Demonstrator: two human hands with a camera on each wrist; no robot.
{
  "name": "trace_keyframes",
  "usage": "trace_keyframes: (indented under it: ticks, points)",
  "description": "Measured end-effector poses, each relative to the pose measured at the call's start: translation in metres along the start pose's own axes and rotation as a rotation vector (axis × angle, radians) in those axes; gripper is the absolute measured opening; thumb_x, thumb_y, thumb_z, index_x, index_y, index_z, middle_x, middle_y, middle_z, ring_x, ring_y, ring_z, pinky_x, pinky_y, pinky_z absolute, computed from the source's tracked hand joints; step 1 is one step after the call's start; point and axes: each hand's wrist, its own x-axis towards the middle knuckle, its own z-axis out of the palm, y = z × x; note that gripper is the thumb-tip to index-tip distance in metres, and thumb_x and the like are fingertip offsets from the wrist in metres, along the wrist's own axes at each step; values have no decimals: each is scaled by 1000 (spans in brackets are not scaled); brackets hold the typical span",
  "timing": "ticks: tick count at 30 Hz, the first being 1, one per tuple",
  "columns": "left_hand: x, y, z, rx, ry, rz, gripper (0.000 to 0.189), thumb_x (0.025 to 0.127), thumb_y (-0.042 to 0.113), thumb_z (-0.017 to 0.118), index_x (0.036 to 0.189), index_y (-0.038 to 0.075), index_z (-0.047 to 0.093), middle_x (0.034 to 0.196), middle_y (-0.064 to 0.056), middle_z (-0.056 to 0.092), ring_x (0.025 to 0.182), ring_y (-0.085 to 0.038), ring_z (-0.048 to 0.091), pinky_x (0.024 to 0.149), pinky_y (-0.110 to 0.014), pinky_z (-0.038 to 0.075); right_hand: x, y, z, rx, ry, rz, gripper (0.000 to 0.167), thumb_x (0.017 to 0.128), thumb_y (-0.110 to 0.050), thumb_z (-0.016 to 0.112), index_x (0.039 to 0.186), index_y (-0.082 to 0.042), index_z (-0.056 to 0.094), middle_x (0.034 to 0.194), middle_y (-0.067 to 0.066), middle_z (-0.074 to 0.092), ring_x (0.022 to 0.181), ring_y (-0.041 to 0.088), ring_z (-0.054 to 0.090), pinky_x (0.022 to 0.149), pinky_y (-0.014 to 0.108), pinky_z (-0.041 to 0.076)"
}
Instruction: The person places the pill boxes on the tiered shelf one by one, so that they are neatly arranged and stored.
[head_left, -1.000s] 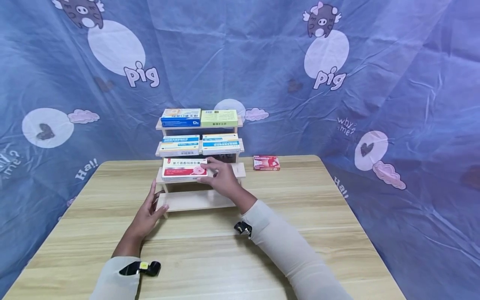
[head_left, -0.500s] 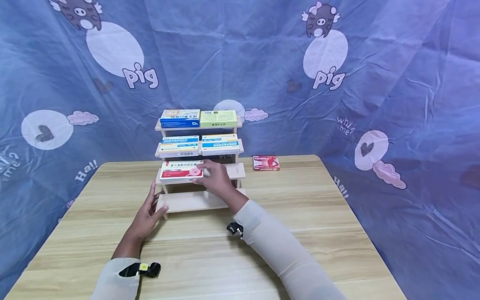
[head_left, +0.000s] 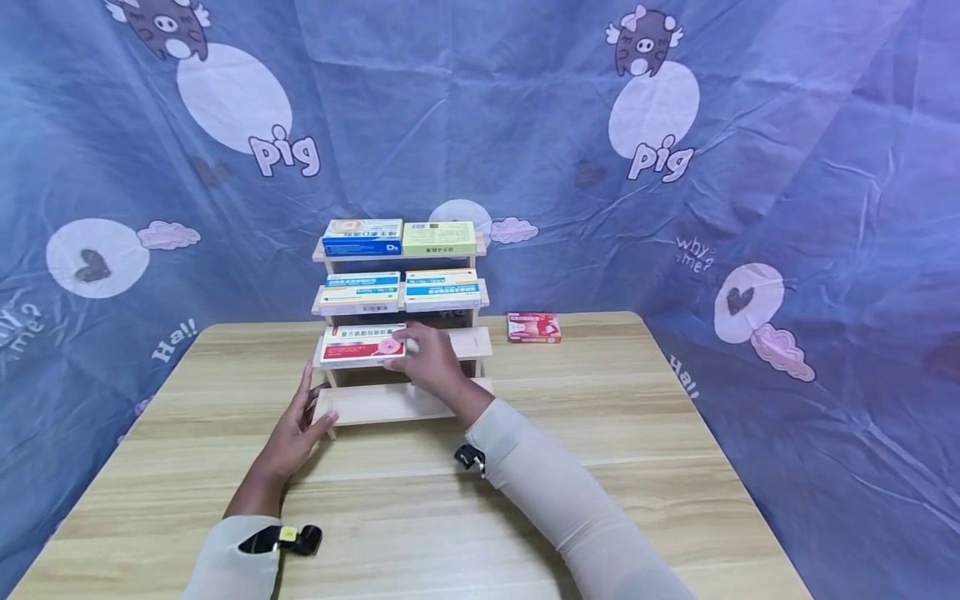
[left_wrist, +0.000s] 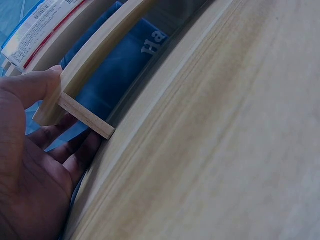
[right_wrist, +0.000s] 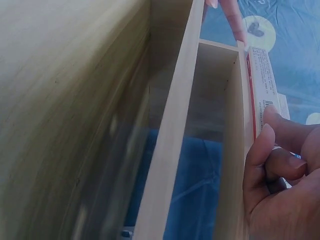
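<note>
A stepped wooden rack (head_left: 397,402) stands on the table. On its second step from the bottom, at the left end, lies a red-and-white medicine box (head_left: 360,345). My right hand (head_left: 435,362) pinches the right end of that box between thumb and fingers. The right wrist view shows the box (right_wrist: 262,82) along the step's edge, with the thumb and fingertips at its near end. My left hand (head_left: 291,433) holds the left end of the rack's lowest step. In the left wrist view its thumb (left_wrist: 42,82) presses on top, and the fingers reach around underneath.
Higher up the rack sit a blue box (head_left: 363,237), a green box (head_left: 439,238) and two blue-and-yellow boxes, one on the left (head_left: 360,292) and one on the right (head_left: 442,290). A small red box (head_left: 533,327) lies right of the rack. A blue cloth (head_left: 480,125) hangs behind the table.
With the right hand on it, the red-and-white box has slid left and slightly forward to the step's left end, mostly in the first half second. The left hand keeps its place.
</note>
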Motion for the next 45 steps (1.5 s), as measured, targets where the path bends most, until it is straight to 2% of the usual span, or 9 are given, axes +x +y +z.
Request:
trace_keyframes:
  ticks: [11, 15, 18, 24, 32, 38, 45]
  points:
    - [-2, 2, -1, 10, 3, -13, 105, 111, 18, 67, 173, 42, -14, 177, -32, 25, 167, -52, 18, 134, -70, 12, 2, -2, -2, 14, -34, 26, 53, 82, -9, 95, 132, -9, 79, 157, 18, 63, 153, 35, 56, 130, 48, 42]
    - [-3, 2, -2, 9, 0, -8, 104, 111, 18, 66, 173, 41, -14, 177, -32, 25, 167, -52, 17, 133, -69, 12, -1, -3, -2, 19, -29, 39, 58, 81, -11, 96, 136, -9, 77, 156, 16, 65, 149, 33, 60, 126, 45, 47]
    - [-4, 2, -2, 19, -1, -6, 103, 111, 20, 66, 172, 43, -14, 178, -31, 25, 167, -52, 18, 133, -64, 13, -4, -4, -2, 17, -32, 40, 63, 82, -14, 97, 140, -9, 75, 157, 14, 65, 147, 31, 61, 126, 45, 48]
    - [-5, 1, -2, 31, 0, -13, 102, 112, 20, 65, 172, 45, -15, 178, -30, 26, 167, -52, 20, 135, -50, 17, -9, -2, -5, -3, -22, 17, 71, 81, -17, 98, 146, -12, 71, 163, 15, 59, 156, 37, 52, 132, 50, 39]
    - [-4, 2, -1, 21, 2, -9, 104, 111, 19, 66, 172, 43, -15, 177, -32, 26, 166, -53, 20, 133, -69, 15, -23, 6, -25, 29, 1, -28, 65, 83, -13, 96, 144, -12, 73, 164, 9, 59, 155, 35, 53, 129, 50, 43]
    - [-3, 2, -2, 18, -9, 2, 102, 112, 19, 65, 172, 43, -14, 177, -32, 25, 166, -54, 19, 132, -68, 14, -33, 19, -44, 58, 22, -86, 59, 86, -11, 94, 141, -9, 74, 159, 7, 63, 154, 33, 54, 129, 50, 43]
    - [-2, 3, -1, 12, -7, 8, 103, 111, 18, 65, 172, 42, -14, 177, -32, 26, 166, -54, 18, 133, -69, 13, -40, 34, -61, 77, 63, -155, 56, 87, -8, 93, 139, -1, 74, 156, 13, 66, 151, 34, 57, 126, 49, 47]
